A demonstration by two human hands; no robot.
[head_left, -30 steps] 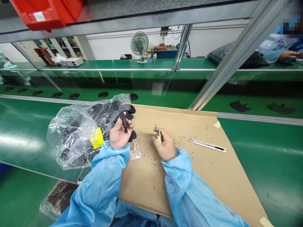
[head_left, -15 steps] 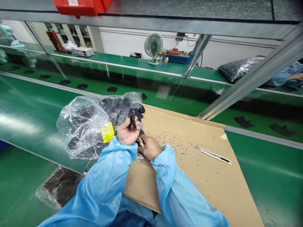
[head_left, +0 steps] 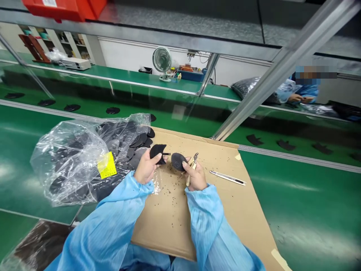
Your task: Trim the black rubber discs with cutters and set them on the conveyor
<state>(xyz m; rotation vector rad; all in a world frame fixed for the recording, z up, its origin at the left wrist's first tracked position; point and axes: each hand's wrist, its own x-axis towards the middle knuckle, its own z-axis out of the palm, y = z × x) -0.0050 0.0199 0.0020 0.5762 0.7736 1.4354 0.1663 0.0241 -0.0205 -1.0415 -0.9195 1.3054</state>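
Observation:
My left hand [head_left: 144,169] is closed on a black curved plastic part [head_left: 156,151], with a thin prong pointing to the right. Between the thumb and fingers of my right hand [head_left: 197,177] is a black oval disc [head_left: 177,162], its face turned up and bearing a faint mark. That same hand also keeps a pair of nippers [head_left: 194,162] with cream handles, jaws upward, against the palm. The prong and the disc are close together over the cardboard sheet [head_left: 225,214]. Left of my hands, a clear plastic bag [head_left: 70,131] holds many black discs, several spilling from its mouth.
A utility knife [head_left: 228,177] lies on the cardboard, among scattered black bits [head_left: 176,188]. Beyond a metal rail, black parts [head_left: 113,110] lie spaced along a green belt. A slanted metal post [head_left: 254,86] rises at the right. Across the bench, a co-worker's hands [head_left: 300,98] are visible.
The view has swung right. My hands have moved apart and up from beside the bag. The disc now shows in my right hand with the nippers, and the left-hand part is turned sideways.

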